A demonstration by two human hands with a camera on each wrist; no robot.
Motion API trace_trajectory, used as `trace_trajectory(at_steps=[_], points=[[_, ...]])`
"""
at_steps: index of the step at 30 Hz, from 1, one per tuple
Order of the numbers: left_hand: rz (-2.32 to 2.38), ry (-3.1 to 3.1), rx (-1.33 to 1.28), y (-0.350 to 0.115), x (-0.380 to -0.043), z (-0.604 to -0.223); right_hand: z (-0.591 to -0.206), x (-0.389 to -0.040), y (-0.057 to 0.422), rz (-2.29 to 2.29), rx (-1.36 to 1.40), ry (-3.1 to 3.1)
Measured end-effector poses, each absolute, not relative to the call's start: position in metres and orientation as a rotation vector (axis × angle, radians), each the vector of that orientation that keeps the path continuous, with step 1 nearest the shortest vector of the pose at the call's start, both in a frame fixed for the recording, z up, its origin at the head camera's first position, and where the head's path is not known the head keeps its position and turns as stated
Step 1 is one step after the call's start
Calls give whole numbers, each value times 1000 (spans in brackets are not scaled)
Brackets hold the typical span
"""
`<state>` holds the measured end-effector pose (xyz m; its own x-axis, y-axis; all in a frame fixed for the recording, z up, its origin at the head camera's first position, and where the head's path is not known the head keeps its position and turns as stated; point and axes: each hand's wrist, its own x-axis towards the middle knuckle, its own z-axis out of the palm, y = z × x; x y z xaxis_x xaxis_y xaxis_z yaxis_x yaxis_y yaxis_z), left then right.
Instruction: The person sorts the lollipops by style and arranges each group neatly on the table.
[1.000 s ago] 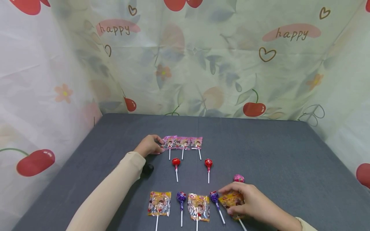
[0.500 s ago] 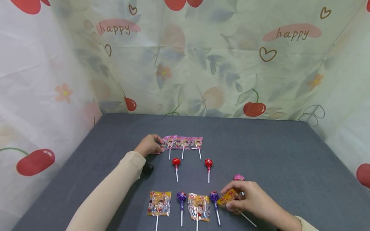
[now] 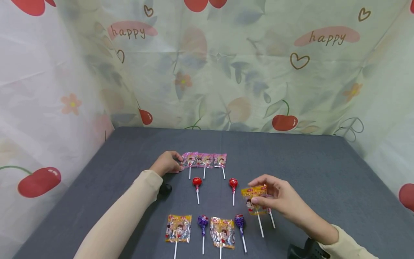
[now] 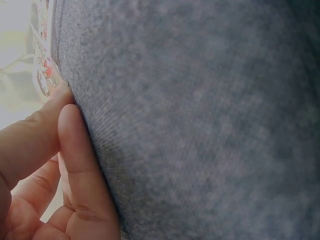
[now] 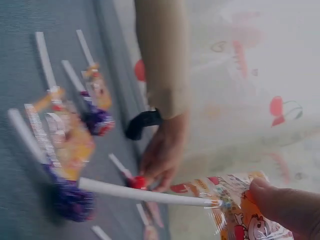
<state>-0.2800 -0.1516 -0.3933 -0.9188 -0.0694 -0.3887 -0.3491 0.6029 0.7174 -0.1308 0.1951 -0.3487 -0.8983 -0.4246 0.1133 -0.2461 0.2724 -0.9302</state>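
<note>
- Step in hand, as I read it: positioning a yellow-wrapped lollipop [image 3: 253,191] with the right hand [image 3: 284,199]. Thumb and fingers pinch its wrapper; stick points down, and it looks off the tabletop [image 3: 307,162], right of frame centre.
- Left hand [image 3: 166,163], mid-frame left of centre: fingertips together at the left edge of the leftmost pink-wrapped lollipop [image 3: 190,159]. Looks like a light pinch.
- That one leads a row of three pink wrappers, sticks toward the bottom of frame; the middle [image 3: 205,159] and right ones [image 3: 220,160] lie beside it.
- Below that row: two red ball lollipops [image 3: 197,181], well apart.
- Bottom centre, alternating left to right: yellow-wrapped [image 3: 178,225], purple ball [image 3: 203,221], yellow-wrapped, purple ball.
- One more stick [image 3: 272,218] pokes out below the right hand; I can't see its head.
- Next move, my guess: calls for a controlled lowering, wrapper flat, stick aligned like the neighbours, without nudging the purple ball at lower right of centre.
- Readable text: "happy" lettering [image 3: 128,32] on the backdrop, upper left and again upper right.
- Wrappers carry cartoon faces; brand print is too small or blurred for me, even in the right wrist view.
</note>
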Motion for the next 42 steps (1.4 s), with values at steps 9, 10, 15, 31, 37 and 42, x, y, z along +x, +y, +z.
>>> trace_trajectory(at_steps=[9,10,15,31,37,42], points=[[1215,2517,-350,-151,-281,-394,-324,-158,192,-1786,-466,2452],[1219,2515,-350,-151,-280,-393,-324,-162,192,-1797,-450,2452],[1250,2501,-335,-151,-277,-391,-326,-182,192,-1858,-398,2407],[1248,2500,-346,-152,-281,-394,-335,-237,185,-1799,-311,2383],[1235,2502,-346,-151,-282,-394,-347,-258,186,-1836,-270,2447],[1225,2503,-356,-151,-282,-394,-362,-275,187,-1792,-223,2481]])
